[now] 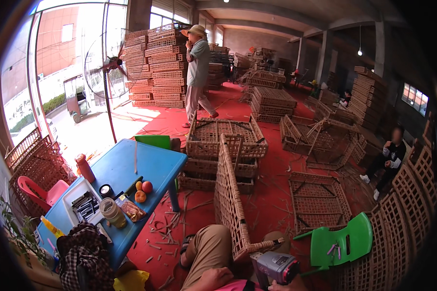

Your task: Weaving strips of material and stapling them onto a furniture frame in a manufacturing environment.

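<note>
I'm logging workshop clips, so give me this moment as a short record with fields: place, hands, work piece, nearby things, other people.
place: hall with red floor, stacked woven crates
left hand: rests by the knee, holds nothing visible
right hand: at a grey power tool
work piece: woven panel, upright on edge
nearby: blue table with fruit, green chair
people: one standing, one crouching

The person wears tan, khaki-coloured trousers (210, 252) that fit loosely and wrinkle over the knee. A dark strapped sandal (186, 245) shows on one foot. At the lower edge, a strip of bright pink cloth (238, 286), probably a sleeve or shirt hem, lies just beside the bare left grip (213, 279). The right grip (281, 287) is also bare, mostly cut off by the frame.
</note>
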`<state>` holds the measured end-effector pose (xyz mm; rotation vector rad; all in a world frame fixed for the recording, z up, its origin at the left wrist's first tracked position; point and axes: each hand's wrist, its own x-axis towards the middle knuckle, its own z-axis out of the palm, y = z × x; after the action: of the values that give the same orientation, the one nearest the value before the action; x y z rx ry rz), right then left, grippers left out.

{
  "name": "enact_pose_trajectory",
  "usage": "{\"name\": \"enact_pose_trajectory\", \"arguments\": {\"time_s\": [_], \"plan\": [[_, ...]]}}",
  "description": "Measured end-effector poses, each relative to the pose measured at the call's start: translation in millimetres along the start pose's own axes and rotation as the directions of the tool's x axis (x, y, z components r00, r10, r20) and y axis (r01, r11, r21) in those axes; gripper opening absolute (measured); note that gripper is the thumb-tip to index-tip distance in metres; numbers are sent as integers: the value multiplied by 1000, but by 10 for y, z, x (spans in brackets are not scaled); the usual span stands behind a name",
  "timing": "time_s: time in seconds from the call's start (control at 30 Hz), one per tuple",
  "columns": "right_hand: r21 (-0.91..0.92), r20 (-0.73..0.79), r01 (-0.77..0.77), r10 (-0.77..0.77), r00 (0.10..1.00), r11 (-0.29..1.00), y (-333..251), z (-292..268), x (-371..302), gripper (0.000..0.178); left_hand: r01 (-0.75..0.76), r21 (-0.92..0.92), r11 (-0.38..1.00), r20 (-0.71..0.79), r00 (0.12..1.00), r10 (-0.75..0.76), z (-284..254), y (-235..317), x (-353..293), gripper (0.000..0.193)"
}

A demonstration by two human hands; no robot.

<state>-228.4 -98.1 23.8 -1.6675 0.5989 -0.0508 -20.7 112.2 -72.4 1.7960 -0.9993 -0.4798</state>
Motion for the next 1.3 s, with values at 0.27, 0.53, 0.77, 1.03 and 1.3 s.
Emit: {"name": "enact_pose_trajectory", "arguments": {"time_s": [0.27, 0.53, 0.77, 1.03, 1.3], "plan": [[42, -10, 113, -112, 994, 993, -54, 37, -2, 59, 204, -144, 968, 147, 972, -183, -366, 140, 93, 31], [39, -16, 90, -90, 996, 995, -57, 39, 3, 56, 312, -143, 939, 127, 947, -295, -558, 369, 155, 31], [2, -14, 86, -86, 996, 996, -48, 32, 22, 65, 281, -170, 945, 129, 957, -262, -568, 386, 161, 32], [36, -14, 35, -34, 999, 999, -127, 58, -36, 61, 148, -158, 976, 93, 987, -135, -430, 238, 112, 31], [121, -61, 133, -126, 990, 984, -171, 119, -27, 35, 178, -109, 978, -29, 983, -182, -648, 185, 51, 34]]}}
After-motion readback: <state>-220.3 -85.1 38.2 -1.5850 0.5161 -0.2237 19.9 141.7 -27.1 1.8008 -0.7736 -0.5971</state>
